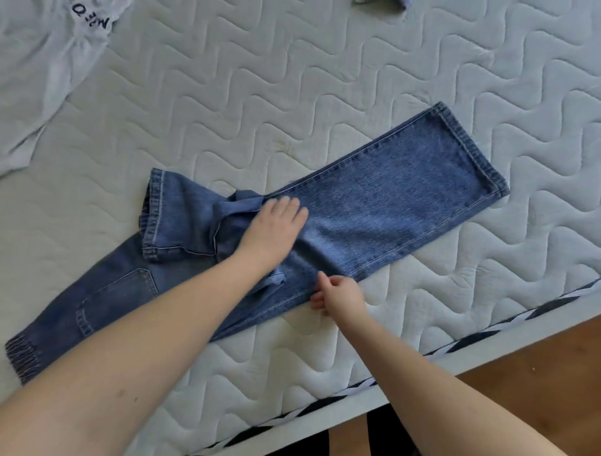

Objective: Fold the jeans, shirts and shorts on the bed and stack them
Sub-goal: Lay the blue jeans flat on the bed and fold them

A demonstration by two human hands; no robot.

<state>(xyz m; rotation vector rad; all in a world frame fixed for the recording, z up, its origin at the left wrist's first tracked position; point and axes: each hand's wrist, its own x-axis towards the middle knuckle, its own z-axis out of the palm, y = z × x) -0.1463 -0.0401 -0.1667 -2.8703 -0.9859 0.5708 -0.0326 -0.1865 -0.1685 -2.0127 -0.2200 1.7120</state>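
While a pale shirt (35, 65) with dark lettering lies crumpled at the far left corner of the quilted mattress (292, 81), a pair of blue jeans (390, 201) stretches across the middle of the bed. Their long axis runs on a diagonal, from the waistband at the lower left, near the bed's edge, up to the hemmed leg ends at the upper right. Part of the denim is bunched and turned over near the middle, left of the hands.

The left hand (273, 231) lies flat on the jeans at about their midpoint, fingers straight and together, pressing the cloth down. Just to its right and nearer the bed's edge, the right hand (338, 296) pinches the near side seam of the leg, thumb raised and fingers curled at the fabric edge.

The leg ends lie well away to the upper right of both hands, and the right hand is the nearer to them. It seems the next fold would bring that far end back over the pressing hand's line.

At the top edge, a scrap of another garment (380, 3) shows, too little to identify.
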